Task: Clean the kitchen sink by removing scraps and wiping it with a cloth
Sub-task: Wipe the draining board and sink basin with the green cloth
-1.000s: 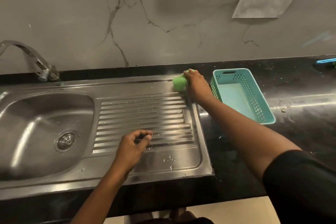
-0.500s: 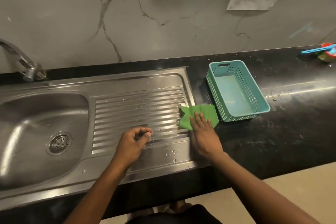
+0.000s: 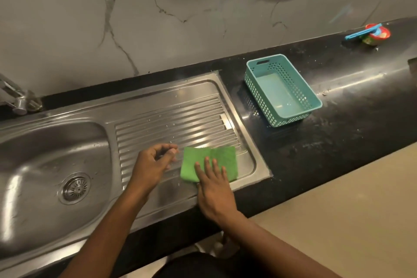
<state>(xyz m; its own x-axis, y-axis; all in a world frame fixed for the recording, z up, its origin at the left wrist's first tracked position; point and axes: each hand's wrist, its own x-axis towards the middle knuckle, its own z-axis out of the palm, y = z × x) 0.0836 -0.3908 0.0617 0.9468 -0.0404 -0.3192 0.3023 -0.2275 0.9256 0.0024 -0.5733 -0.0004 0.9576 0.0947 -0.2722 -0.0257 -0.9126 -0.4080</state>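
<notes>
**A:** Head view: where is the cloth (image 3: 212, 153)?

**B:** Right of the drain (image 3: 76, 187), lying flat on the ribbed drainboard (image 3: 171, 119) near its front corner. The right hand (image 3: 214, 189) presses it down, fingers (image 3: 214, 167) straight and slightly spread on top.

**A:** And the left hand (image 3: 150, 165)?

**B:** Between the drain and the cloth, just above the ribs. Its fingers are curled, with the thumb against the fingertips. I cannot tell whether they pinch a scrap.

**A:** How should this wipe go?

**B:** I'd keep the palm flat and stroke along the ribs, not across them, so the cloth gets into the grooves. Working towards the drain would send the droplets into the sink (image 3: 52, 142) rather than onto the bench (image 3: 338, 131).

**A:** What about the surroundings?

**B:** The steel is wet and glossy. The black bench far right of the drain is speckled and smeared. A teal basket (image 3: 291, 118) stands on it, further back than the drain. The tap (image 3: 18, 99) is behind and left of the drain. Behind everything is a veined marble wall (image 3: 158, 18).
</notes>
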